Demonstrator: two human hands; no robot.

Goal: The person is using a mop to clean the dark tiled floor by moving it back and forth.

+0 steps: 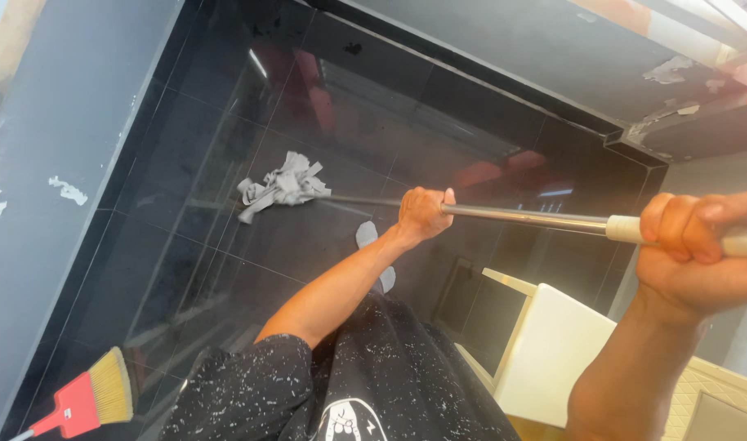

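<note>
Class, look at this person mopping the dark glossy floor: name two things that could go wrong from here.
1. The glossy black floor may be wet, so the foot near the mop head could slip.
2. The right hand grips the handle end close to the white chair; a backward stroke might knock it.

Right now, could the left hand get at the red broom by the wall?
Probably not: the left hand is closed around the mop handle, and the red broom lies well behind it, near the wall.
</note>
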